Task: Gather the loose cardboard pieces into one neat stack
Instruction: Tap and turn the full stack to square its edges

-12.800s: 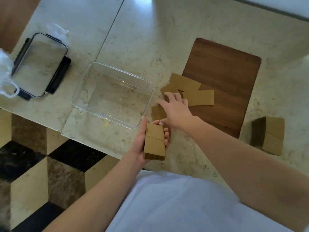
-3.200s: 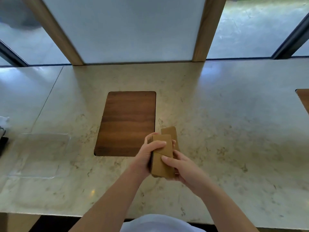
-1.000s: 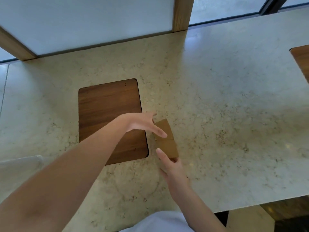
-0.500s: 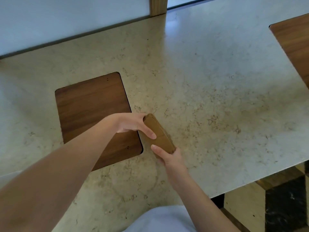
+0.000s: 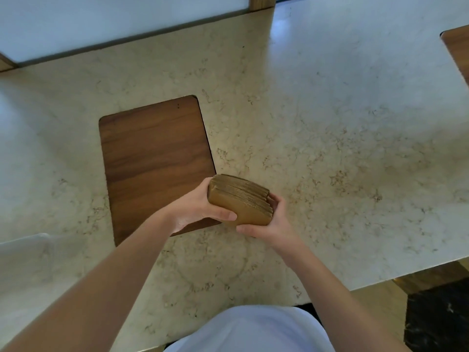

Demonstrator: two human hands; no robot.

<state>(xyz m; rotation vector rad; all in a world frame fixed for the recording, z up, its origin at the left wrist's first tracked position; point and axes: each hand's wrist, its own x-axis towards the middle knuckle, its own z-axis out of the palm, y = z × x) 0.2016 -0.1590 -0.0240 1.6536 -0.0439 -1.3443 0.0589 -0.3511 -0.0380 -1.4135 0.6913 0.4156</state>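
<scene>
A stack of brown cardboard pieces [image 5: 241, 199] is tipped on edge, its layered edges facing up, just right of the wooden inlay's near corner. My left hand [image 5: 195, 209] grips the stack's left end, thumb across the front face. My right hand [image 5: 266, 224] holds the right end and underside, fingers curled round the far corner. No loose cardboard pieces show elsewhere on the marble counter [image 5: 330, 138].
A dark wooden inlay [image 5: 154, 161] is set flush in the counter to the left of the stack. A second wooden panel [image 5: 458, 49] shows at the far right edge. The clear container's corner [image 5: 22, 247] sits at the left. The counter's near edge drops to a tiled floor [image 5: 436, 318] at right.
The stack lay flat on the counter a second ago under my fingertips. Both hands have since closed round it and tipped it up on edge.
</scene>
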